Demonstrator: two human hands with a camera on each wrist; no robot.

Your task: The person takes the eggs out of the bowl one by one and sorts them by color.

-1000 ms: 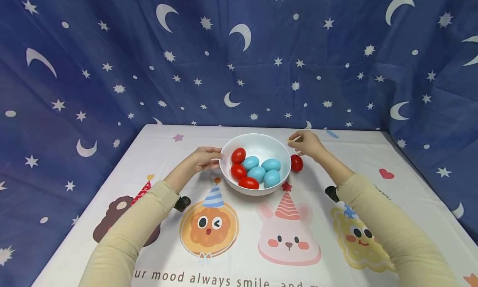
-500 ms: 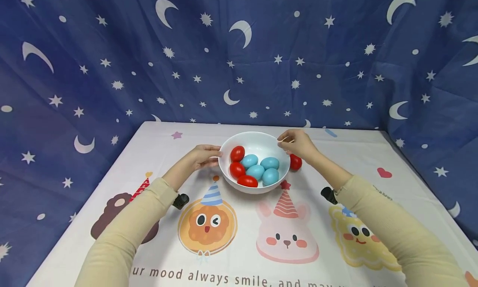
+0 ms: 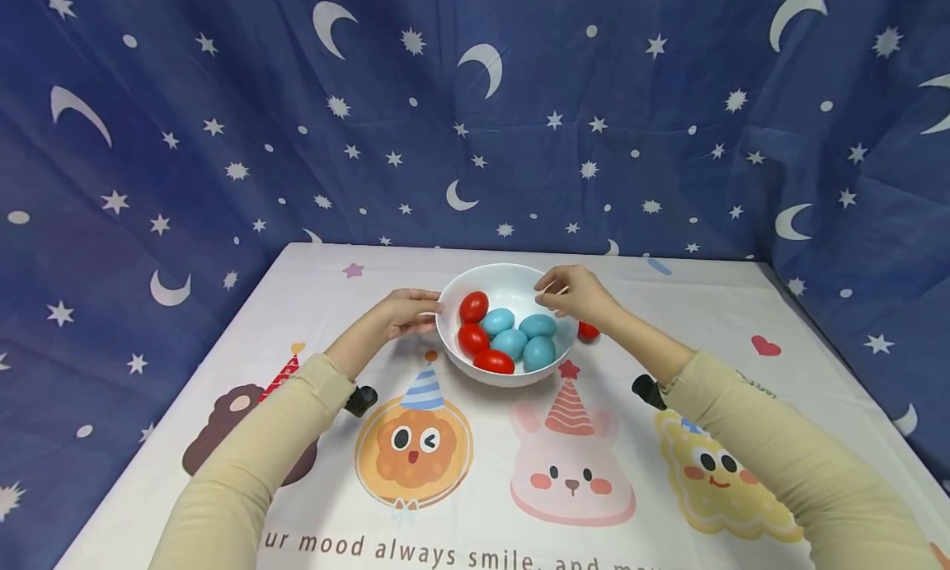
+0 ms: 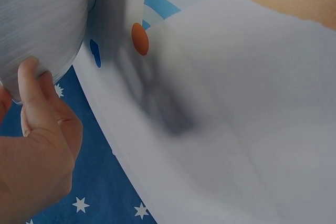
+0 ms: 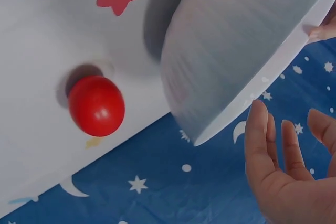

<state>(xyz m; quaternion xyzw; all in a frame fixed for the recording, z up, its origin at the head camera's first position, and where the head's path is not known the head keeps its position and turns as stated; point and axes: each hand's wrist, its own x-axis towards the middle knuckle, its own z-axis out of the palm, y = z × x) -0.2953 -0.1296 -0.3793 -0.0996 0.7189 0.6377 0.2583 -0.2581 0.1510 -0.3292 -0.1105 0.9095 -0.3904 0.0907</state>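
A white bowl [image 3: 508,376] holds three red eggs [image 3: 472,339] on its left side and several light-blue eggs [image 3: 509,344] in the middle and right. My left hand [image 3: 404,313] grips the bowl's left rim, its fingers against the outer wall in the left wrist view. Over the right part of the bowl hovers my right hand [image 3: 579,294], fingers loosely bent, nothing between them. One more red egg [image 5: 97,106] lies on the table outside, just right of the bowl; in the head view the bowl and right hand partly hide it.
The table has a white cloth [image 3: 490,471] printed with cartoon figures and lettering. Behind it hangs a dark-blue curtain [image 3: 386,182] with moons and stars. A black wrist camera [image 3: 361,401] shows at the left wrist, another black wrist camera [image 3: 648,391] at the right.
My right hand has moved left, from beside the bowl near the loose red egg to above the bowl's right part. The left hand keeps its grip, and the eggs stay in place.
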